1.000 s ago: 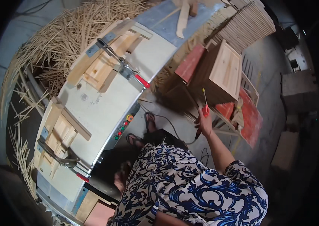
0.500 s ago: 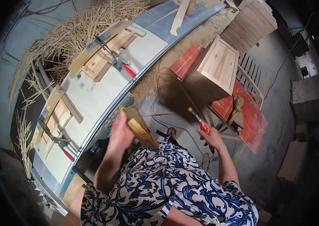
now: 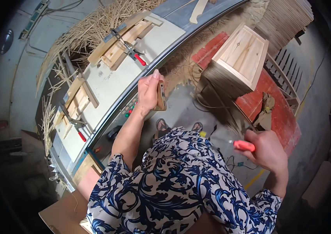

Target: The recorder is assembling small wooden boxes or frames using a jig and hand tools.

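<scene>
My left hand [image 3: 148,93] is closed around a small wooden piece [image 3: 161,96], held upright with dark slots along its near edge. It is just off the metal edge of the sloping worktable [image 3: 112,84]. Over to the right, my right hand [image 3: 269,150] grips a tool with a red handle [image 3: 244,146]. Its shank is smeared by motion and its yellow tip [image 3: 203,133] points left; the tool's exact kind cannot be made out. On the table, wooden workpieces [image 3: 116,56] are pressed by two toggle clamps [image 3: 134,53] with red handles.
A stack of framed wooden panels [image 3: 245,52] stands on a red board [image 3: 280,105] to the right. Thin wood offcuts [image 3: 75,43] are heaped beyond the table. More stacked panels [image 3: 286,23] rise at the far right. Cables [image 3: 235,162] lie on the floor.
My left hand has moved up and to the right, turning the wooden piece edge-on. My right hand has lifted closer and moved right, the tool swinging to point left. The view has shifted too.
</scene>
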Demonstrator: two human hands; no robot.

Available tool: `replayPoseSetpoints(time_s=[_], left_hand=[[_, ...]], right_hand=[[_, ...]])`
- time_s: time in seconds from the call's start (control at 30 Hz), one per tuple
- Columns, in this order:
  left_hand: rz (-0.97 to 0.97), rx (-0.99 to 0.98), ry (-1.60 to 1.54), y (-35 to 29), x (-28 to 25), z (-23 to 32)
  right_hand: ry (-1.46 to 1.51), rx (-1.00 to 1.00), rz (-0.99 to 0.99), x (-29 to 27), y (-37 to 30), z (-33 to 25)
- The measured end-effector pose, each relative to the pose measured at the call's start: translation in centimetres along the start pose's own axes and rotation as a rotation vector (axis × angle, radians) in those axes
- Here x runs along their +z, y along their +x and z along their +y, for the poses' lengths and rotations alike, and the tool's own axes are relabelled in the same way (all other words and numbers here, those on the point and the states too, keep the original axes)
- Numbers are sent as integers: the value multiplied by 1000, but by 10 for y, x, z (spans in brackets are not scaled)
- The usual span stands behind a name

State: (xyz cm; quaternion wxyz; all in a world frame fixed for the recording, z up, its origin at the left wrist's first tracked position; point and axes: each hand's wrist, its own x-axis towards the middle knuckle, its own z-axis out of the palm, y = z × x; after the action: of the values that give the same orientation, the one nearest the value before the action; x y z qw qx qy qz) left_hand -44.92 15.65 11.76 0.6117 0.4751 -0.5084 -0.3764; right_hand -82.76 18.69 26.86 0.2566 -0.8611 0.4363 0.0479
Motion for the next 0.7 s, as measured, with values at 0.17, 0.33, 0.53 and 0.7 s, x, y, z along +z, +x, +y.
replayPoseSetpoints(time_s=[0.17,0.33,0.53,0.7], left_hand=[[-153,-5,33,7,-10,12],[-186,29,49,9,-29,26],[-159,87,123,11,-62,46],[-183,62,142,8,-73,50]], right_hand=[[-81,-229,-72,-39,11,-27],[-217,-299,143,-59,37,-48],[-257,-413,249,-75,58,-71],[-262,-475,160,-78,72,-81]])
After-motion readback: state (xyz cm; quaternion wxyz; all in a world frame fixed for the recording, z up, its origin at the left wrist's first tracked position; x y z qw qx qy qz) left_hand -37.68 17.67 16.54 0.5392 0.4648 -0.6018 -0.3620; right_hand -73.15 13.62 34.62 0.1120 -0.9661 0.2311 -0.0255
